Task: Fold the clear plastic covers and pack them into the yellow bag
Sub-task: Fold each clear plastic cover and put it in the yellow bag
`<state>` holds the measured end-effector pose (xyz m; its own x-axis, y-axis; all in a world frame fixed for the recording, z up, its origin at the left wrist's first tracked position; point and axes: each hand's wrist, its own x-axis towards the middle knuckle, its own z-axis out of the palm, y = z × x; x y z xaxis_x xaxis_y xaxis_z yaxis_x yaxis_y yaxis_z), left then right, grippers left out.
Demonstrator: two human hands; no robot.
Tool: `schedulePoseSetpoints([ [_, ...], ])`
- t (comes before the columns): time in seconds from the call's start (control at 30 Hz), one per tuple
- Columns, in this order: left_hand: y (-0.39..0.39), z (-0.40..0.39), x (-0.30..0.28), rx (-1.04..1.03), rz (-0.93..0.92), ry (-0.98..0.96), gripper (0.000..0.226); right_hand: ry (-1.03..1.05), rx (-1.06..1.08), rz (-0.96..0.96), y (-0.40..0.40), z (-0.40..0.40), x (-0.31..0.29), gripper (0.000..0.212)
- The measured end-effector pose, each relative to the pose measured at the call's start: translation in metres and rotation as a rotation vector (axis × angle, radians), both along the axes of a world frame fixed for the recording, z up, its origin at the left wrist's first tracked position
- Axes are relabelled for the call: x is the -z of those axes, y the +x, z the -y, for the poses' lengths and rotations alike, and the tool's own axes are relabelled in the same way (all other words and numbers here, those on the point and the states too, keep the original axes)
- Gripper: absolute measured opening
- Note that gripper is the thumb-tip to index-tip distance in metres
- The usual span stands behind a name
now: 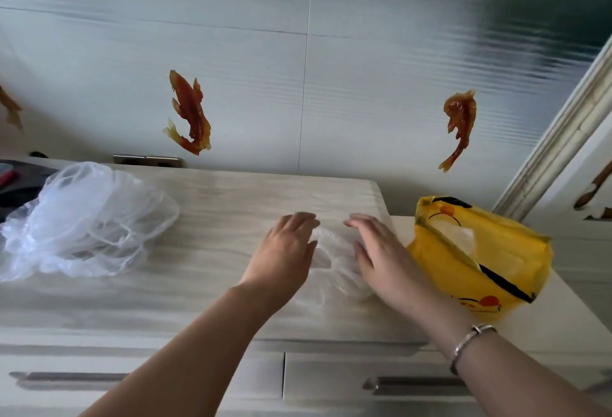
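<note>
Clear cover [331, 261] lies flat on cabinet top [215, 251], center-right, btwn both hands. Left hand [284, 251] rests on its 9 o'clock edge, fingers straight, no grasp. Right hand [381, 251] same at 3 o'clock, fingers straight. Yellow bag [463, 271] at 3 o'clock just beside right hand, mouth open. Pile of covers [82, 218] at 9 o'clock, well apart.

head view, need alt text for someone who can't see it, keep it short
Two bare hands, the left hand and right hand, press flat on a clear plastic cover on a pale wooden cabinet top. A pile of loose clear covers lies at far left; an open yellow bag sits at right.
</note>
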<state>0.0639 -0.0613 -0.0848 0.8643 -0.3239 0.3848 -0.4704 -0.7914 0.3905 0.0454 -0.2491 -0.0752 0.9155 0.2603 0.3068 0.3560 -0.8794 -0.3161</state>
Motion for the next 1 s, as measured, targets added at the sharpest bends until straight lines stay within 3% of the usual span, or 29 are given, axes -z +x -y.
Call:
schedulePoseSetpoints([
  [0.17, 0.005, -0.011, 0.016, 0.115, -0.185, 0.133, 0.051, -0.151, -0.163, -0.230, 0.003, -0.006, 0.012, 0.055],
  [0.3, 0.002, -0.023, 0.024, 0.154, -0.298, 0.371, 0.085, -0.393, -0.174, -0.378, 0.003, -0.001, 0.018, 0.091],
  [0.5, -0.004, -0.030, 0.019, 0.181, -0.354, 0.317, 0.111, -0.461, -0.163, -0.333, -0.001, 0.001, 0.016, 0.083],
  [0.67, -0.011, -0.034, -0.001, 0.123, -0.270, -0.005, 0.085, -0.262, -0.232, -0.232, -0.015, -0.004, -0.001, 0.075],
  [0.83, -0.021, -0.049, -0.009, 0.106, -0.226, -0.060, 0.040, -0.210, -0.269, -0.226, -0.035, -0.001, -0.009, 0.065],
  [0.9, -0.028, -0.054, -0.009, 0.114, -0.270, -0.045, 0.041, -0.244, -0.274, -0.254, -0.042, 0.000, -0.009, 0.066],
  [1.0, -0.035, -0.060, -0.007, 0.119, -0.361, 0.014, 0.062, -0.259, -0.259, -0.236, -0.044, -0.003, -0.009, 0.059],
])
